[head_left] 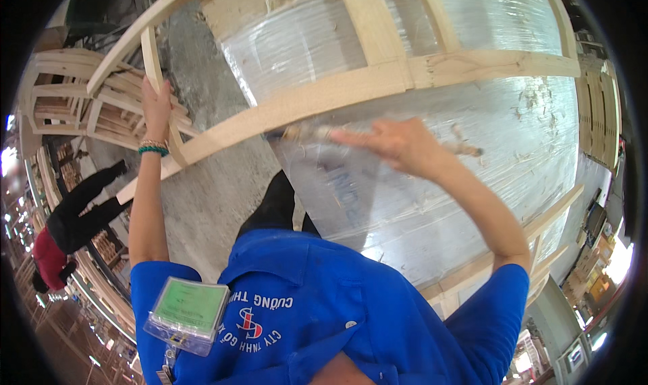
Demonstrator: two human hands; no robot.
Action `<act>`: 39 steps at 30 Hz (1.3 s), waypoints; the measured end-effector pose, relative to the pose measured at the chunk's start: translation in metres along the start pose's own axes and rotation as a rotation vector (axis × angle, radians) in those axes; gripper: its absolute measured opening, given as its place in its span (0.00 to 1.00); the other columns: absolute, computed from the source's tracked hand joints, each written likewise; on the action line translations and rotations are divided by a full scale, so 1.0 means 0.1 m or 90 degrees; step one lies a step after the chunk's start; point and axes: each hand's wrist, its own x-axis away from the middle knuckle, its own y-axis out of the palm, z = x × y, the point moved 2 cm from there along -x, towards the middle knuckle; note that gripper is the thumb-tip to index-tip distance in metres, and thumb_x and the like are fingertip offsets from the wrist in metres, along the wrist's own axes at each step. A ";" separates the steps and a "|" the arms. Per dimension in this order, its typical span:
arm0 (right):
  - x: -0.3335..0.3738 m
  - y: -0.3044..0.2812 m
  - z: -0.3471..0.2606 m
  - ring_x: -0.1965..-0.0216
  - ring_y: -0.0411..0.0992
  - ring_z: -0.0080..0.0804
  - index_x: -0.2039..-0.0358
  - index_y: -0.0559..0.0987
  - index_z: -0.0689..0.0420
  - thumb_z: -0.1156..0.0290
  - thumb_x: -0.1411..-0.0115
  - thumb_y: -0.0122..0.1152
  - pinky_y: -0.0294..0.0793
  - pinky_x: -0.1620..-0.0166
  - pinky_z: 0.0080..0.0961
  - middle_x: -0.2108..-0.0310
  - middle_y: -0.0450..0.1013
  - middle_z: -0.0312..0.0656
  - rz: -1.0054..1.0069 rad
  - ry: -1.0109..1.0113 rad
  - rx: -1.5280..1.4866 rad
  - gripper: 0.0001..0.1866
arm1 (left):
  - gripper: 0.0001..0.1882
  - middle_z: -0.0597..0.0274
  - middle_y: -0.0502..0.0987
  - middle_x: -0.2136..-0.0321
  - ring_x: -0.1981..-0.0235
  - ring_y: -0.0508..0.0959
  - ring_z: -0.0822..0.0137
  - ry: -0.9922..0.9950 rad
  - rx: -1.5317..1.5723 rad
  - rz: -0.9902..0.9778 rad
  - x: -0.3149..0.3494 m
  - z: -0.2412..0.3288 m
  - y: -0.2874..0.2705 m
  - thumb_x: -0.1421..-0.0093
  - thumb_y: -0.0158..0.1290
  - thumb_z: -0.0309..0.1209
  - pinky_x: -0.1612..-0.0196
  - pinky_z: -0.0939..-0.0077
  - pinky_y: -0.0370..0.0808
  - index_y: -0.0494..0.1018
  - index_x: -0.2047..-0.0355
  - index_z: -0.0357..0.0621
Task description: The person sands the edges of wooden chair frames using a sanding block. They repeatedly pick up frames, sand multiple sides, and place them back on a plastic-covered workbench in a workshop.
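A pale wooden frame (324, 93) with long rails and several cross slats lies partly over a plastic-wrapped stack. My left hand (156, 108), a beaded bracelet on its wrist, is wrapped round the cross slat (151, 56) at the frame's left end. In my right hand (405, 145) is a slim, long-handled tool (307, 132) with a dark tip, blurred by motion. Its tip points left, close to the near rail, and its index finger side lies along the handle. Whether the tip touches the wood, I cannot tell.
Wood shavings (533, 101) lie on the plastic-wrapped stack (432, 216). More wooden frames (81, 98) are piled at the far left. A person in a red top (50, 257) is beyond them. Another wooden frame (472, 270) lies at the near right. Concrete floor (202, 196) shows at left.
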 end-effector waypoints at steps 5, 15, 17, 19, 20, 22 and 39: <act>0.51 0.31 -0.43 0.79 0.65 0.32 0.39 0.67 0.28 0.76 0.46 0.58 0.66 0.78 0.30 0.78 0.65 0.37 -0.057 0.118 -0.089 0.35 | 0.24 0.60 0.71 0.69 0.79 0.71 0.72 -0.040 0.017 -0.027 -0.01 0.04 0.01 0.36 0.49 0.33 0.76 0.75 0.70 0.59 0.43 0.38; 0.73 0.40 -1.11 0.61 0.74 0.36 0.50 0.78 0.53 0.69 0.39 0.57 0.73 0.57 0.29 0.61 0.75 0.47 0.280 0.444 -0.331 0.16 | 0.21 0.59 0.70 0.63 0.76 0.71 0.70 -0.081 0.207 -0.047 -0.01 -0.17 -0.15 0.36 0.51 0.38 0.77 0.75 0.72 0.60 0.50 0.39; 0.15 0.89 -1.47 0.52 0.72 0.33 0.42 0.71 0.58 0.66 0.37 0.57 0.69 0.48 0.25 0.55 0.74 0.45 0.191 0.476 -0.707 0.23 | 0.22 0.56 0.70 0.62 0.75 0.74 0.68 -0.121 0.248 -0.129 0.10 0.01 -0.12 0.37 0.52 0.39 0.77 0.75 0.73 0.59 0.51 0.38; -0.53 1.40 -1.79 0.49 0.70 0.30 0.33 0.55 0.59 0.60 0.36 0.58 0.66 0.44 0.25 0.52 0.73 0.45 0.256 0.440 -0.961 0.37 | 0.25 0.52 0.71 0.60 0.72 0.78 0.66 -0.166 0.225 -0.283 0.23 0.22 -0.22 0.38 0.53 0.41 0.75 0.75 0.74 0.58 0.51 0.36; -0.87 1.53 -1.92 0.52 0.69 0.28 0.33 0.52 0.57 0.59 0.36 0.58 0.67 0.46 0.25 0.53 0.72 0.43 0.316 0.457 -1.075 0.38 | 0.27 0.51 0.72 0.59 0.71 0.79 0.64 -0.173 0.201 -0.355 0.25 0.22 -0.33 0.38 0.54 0.42 0.73 0.74 0.75 0.58 0.50 0.35; -1.47 1.71 -2.12 0.59 0.71 0.24 0.40 0.59 0.54 0.59 0.40 0.62 0.72 0.54 0.27 0.59 0.73 0.39 0.516 0.531 -1.206 0.33 | 0.31 0.50 0.74 0.59 0.69 0.80 0.64 -0.054 0.121 -0.553 0.20 0.28 -0.57 0.39 0.55 0.45 0.72 0.75 0.76 0.58 0.48 0.33; -0.93 1.43 -1.93 0.70 0.74 0.33 0.56 0.73 0.66 0.59 0.49 0.72 0.76 0.69 0.35 0.68 0.74 0.45 1.111 0.500 -0.975 0.28 | 0.18 0.61 0.74 0.74 0.79 0.75 0.69 0.062 0.084 -0.839 -0.68 -0.05 -1.46 0.46 0.59 0.33 0.76 0.73 0.76 0.67 0.60 0.38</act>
